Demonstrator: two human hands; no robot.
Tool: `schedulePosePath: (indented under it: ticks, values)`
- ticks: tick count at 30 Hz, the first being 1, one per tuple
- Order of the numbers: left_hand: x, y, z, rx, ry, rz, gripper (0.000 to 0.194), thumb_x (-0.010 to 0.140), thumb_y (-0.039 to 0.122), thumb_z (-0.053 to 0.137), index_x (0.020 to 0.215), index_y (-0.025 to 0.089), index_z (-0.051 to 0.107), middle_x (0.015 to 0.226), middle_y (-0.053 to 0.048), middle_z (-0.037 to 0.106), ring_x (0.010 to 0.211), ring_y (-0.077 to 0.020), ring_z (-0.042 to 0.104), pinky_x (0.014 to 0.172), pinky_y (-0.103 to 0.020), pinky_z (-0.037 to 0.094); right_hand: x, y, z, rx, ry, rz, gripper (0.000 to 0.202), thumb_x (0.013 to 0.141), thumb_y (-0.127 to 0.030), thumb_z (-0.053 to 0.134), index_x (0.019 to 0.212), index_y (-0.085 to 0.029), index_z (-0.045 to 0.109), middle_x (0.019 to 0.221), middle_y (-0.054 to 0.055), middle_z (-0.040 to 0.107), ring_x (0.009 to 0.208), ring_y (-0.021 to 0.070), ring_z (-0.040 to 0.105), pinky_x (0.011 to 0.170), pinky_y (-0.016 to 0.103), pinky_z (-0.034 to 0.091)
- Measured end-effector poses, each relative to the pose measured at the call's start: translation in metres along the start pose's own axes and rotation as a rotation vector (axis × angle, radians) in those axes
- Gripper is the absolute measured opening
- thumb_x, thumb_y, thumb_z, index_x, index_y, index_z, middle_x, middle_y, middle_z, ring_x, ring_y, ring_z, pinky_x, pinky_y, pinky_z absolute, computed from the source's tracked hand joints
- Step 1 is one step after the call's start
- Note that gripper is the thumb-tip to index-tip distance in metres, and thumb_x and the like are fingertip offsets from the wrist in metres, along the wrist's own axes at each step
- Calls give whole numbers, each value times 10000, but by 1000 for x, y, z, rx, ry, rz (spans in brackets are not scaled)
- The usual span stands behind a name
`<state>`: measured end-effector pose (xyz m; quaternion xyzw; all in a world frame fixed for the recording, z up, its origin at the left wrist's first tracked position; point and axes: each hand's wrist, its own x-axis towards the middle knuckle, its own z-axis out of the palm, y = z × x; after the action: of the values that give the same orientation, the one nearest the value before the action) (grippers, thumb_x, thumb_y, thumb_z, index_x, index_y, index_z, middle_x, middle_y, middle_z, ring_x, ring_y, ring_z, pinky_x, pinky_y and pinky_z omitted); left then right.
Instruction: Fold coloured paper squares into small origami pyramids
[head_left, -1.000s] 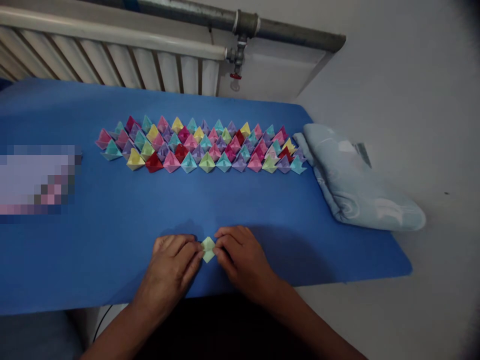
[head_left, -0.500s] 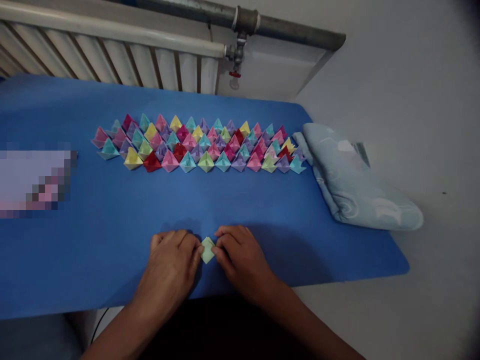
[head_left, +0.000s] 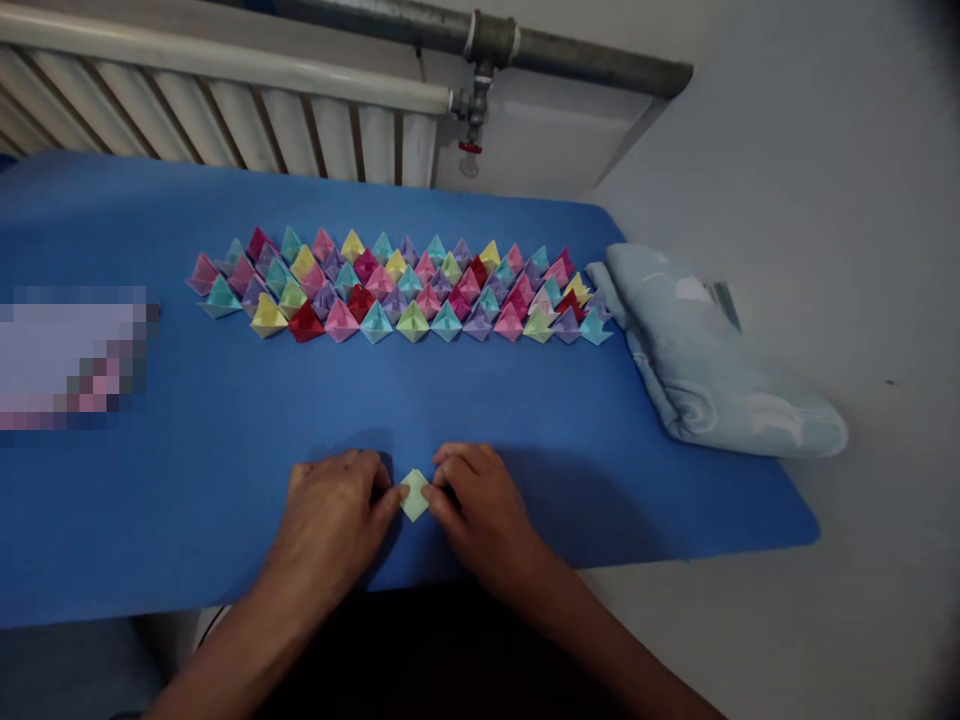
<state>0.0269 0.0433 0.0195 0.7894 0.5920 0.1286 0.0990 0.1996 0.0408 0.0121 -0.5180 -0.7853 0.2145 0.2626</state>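
A small pale green folded paper (head_left: 414,497), diamond-shaped, is held near the front of the blue table (head_left: 225,450). My left hand (head_left: 337,510) pinches its left corner between thumb and curled fingers. At the opposite corner, my right hand (head_left: 480,515) grips the paper the same way, thumb on top. The fingertips beneath the paper are hidden. Beyond both hands, several rows of folded paper boats (head_left: 412,322) in pink, red, yellow, green, turquoise and purple stand close together.
A folded light blue blanket (head_left: 720,370) lies at the table's right end. A pixelated pale purple and pink object (head_left: 67,360) is at the left. Behind the table are a white radiator (head_left: 285,130) and a grey pipe with a red-handled valve (head_left: 470,147).
My left hand has shifted slightly left and its fingers have changed position around the paper's corner. The right hand keeps its pinch, raised slightly in view. The boats stay as they were.
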Motion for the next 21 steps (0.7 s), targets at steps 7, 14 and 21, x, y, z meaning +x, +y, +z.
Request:
schedulePosePath:
  ticks: [7, 14, 21]
  values:
    - [9, -8, -7, 67, -41, 77, 234, 812, 343, 590, 615, 221, 562, 585, 11, 667, 524, -180, 608, 539, -303, 339, 8, -2, -1, -66, -59, 82, 179, 823, -229, 650, 699, -198, 524, 820, 9, 621, 788, 174, 526, 728, 326, 362]
    - [32, -15, -24, -11, -388, -22, 192, 775, 361, 612, 635, 230, 609, 538, 29, 652, 462, -149, 577, 424, -231, 276, 14, -4, -7, -73, -143, 112, 145, 789, -212, 684, 722, -193, 557, 826, -3, 612, 791, 169, 488, 713, 315, 330]
    - [49, -11, -39, 83, -592, -16, 184, 800, 324, 587, 664, 210, 632, 517, 46, 602, 467, -114, 537, 420, -208, 254, 22, -7, -14, -95, -222, 125, 151, 772, -188, 694, 685, -188, 571, 790, -4, 602, 760, 170, 475, 686, 320, 330]
